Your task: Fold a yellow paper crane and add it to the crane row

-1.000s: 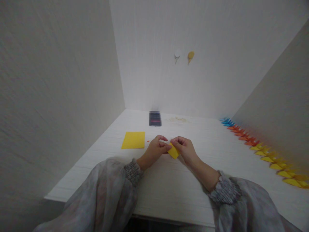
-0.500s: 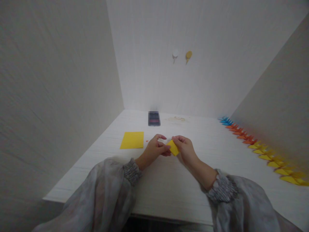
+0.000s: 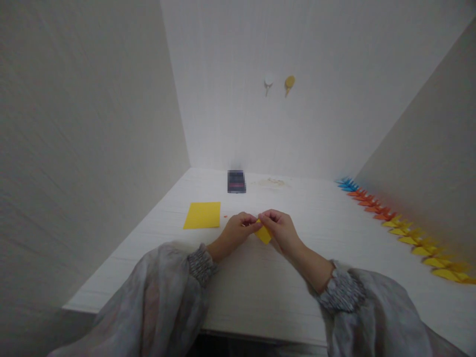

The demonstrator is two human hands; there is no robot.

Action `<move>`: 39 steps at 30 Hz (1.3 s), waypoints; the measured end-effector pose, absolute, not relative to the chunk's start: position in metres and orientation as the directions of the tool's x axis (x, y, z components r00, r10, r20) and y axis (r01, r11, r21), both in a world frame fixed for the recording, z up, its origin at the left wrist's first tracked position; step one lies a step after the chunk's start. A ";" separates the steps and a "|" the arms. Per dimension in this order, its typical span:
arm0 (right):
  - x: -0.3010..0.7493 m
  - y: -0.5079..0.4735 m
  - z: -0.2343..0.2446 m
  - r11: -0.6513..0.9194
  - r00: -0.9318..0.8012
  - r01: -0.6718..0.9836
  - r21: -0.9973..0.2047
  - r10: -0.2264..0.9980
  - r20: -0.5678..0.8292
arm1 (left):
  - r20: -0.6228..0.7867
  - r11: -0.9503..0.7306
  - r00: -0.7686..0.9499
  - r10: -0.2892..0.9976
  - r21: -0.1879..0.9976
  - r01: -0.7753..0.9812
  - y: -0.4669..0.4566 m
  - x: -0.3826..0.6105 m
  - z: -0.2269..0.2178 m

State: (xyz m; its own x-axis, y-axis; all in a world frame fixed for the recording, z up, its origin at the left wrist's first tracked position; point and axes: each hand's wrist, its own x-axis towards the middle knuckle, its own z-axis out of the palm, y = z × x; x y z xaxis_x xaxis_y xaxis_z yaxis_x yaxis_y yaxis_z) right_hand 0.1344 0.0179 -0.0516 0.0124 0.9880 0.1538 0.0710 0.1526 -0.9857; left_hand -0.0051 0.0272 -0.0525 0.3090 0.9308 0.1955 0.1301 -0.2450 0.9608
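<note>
A small folded piece of yellow paper (image 3: 264, 235) is held between my two hands, above the middle of the white table. My left hand (image 3: 238, 229) pinches its upper left edge between thumb and fingers. From the other side, my right hand (image 3: 279, 226) grips the top of the paper with thumb and forefinger, close to the left fingertips. The fingers cover part of the folds. To the left of my hands, a flat yellow paper sheet (image 3: 203, 215) lies on the table.
Along the right wall runs a row of folded paper cranes, blue (image 3: 348, 184), orange (image 3: 372, 203) and yellow (image 3: 424, 245). A dark, blurred-out object (image 3: 236, 181) sits near the back wall. Two hooks, one white (image 3: 268, 82) and one yellow (image 3: 289, 83), hang on that wall.
My hands have come closer together at the top of the folded paper. The left fingers, spread before, have closed in. The paper has turned slightly and sits a little lower.
</note>
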 end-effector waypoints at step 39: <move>0.152 0.015 -0.045 0.148 -0.049 0.100 -0.984 0.988 0.144 | -0.148 0.061 -0.146 0.978 0.877 -0.477 0.033 -0.018 -0.040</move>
State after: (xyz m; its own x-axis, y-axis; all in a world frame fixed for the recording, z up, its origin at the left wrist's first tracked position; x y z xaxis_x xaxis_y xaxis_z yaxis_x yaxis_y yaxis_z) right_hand 0.1522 0.0155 -0.0450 -0.0488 0.9884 0.1439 0.1000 0.1482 -0.9839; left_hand -0.0180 0.0332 -0.0397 -0.1465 0.9781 -0.1479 -0.4775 0.0611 0.8765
